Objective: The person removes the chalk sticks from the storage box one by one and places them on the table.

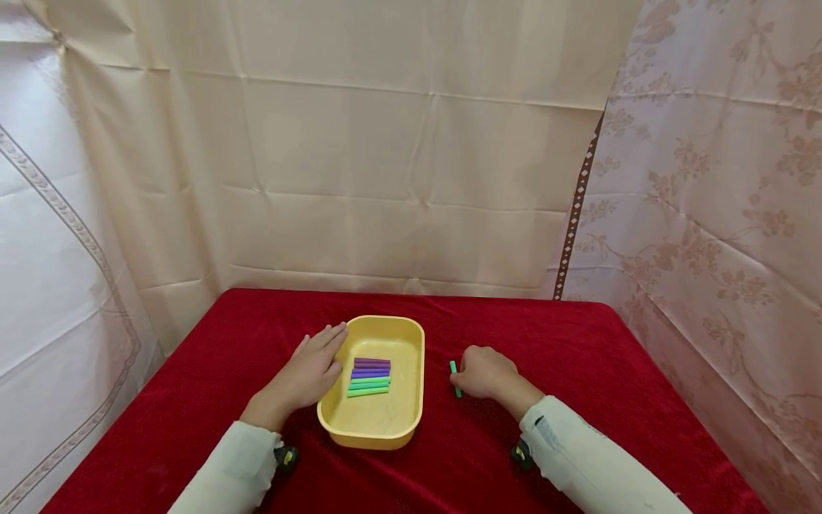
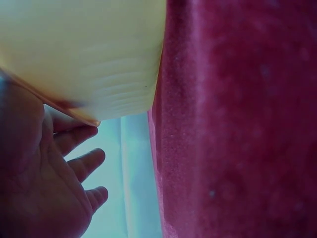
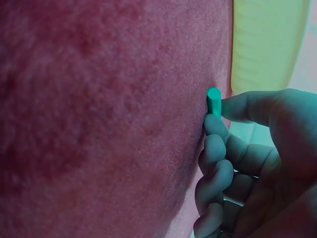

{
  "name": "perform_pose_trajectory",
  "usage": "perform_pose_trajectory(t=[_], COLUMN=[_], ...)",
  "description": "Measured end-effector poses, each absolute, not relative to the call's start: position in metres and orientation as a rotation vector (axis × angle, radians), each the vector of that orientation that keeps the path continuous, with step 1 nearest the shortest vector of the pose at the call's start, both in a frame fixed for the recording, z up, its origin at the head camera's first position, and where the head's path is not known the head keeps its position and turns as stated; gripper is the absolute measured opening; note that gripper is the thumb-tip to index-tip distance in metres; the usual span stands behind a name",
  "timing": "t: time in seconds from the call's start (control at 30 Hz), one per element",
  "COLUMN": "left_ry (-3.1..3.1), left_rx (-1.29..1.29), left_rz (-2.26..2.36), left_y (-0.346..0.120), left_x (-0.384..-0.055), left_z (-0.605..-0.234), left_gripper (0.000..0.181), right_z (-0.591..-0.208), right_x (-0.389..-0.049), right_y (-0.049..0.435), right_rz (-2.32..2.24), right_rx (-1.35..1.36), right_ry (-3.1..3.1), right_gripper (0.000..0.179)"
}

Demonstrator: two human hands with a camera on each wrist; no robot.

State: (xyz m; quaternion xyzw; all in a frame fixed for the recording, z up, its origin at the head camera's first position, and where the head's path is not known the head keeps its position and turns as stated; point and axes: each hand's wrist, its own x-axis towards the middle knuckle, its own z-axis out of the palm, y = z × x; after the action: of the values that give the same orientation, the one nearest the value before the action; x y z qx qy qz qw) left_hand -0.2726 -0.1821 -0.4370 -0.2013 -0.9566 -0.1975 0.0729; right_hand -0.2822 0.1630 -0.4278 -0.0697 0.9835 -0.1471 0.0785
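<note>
A yellow plastic tray (image 1: 403, 410) stands left of the middle of the red-covered table. Several short sticks (image 1: 370, 374), purple, violet and green, lie side by side in it. My left hand (image 1: 308, 370) rests on the tray's left rim with fingers extended; its wrist view shows the fingers (image 2: 86, 163) spread below the rim. To the right of the tray, my right hand (image 1: 489, 373) pinches a single green stick (image 1: 453, 367) between thumb and forefinger, low over the cloth. In the right wrist view this green stick (image 3: 214, 101) shows one end past the fingertips.
Red velvet cloth (image 1: 578, 371) covers the table. Beige curtain (image 1: 334, 157) hangs behind the far edge, and patterned cloth (image 1: 719, 214) hangs along the right side. White cloth (image 1: 51, 285) hangs at the left.
</note>
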Motion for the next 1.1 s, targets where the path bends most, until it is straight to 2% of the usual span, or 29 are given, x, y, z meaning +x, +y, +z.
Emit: perform_pose_trajectory(t=[0.73,1.1], left_ry=[-2.887,-2.893], left_rx=[-0.578,-0.565], left_rz=[-0.61,-0.603], left_y=[-0.182,-0.181], left_x=[-0.274,-0.274], left_z=[-0.438,-0.438], left_gripper=[0.06,0.06], right_z=[-0.429,-0.418], right_x=[-0.283,-0.282], right_y=[0.166,0.168], right_rz=[-0.451,-0.462], right_rx=[-0.264,-0.303], right_ry=[2.975,2.976], right_gripper=[0.05,0.043])
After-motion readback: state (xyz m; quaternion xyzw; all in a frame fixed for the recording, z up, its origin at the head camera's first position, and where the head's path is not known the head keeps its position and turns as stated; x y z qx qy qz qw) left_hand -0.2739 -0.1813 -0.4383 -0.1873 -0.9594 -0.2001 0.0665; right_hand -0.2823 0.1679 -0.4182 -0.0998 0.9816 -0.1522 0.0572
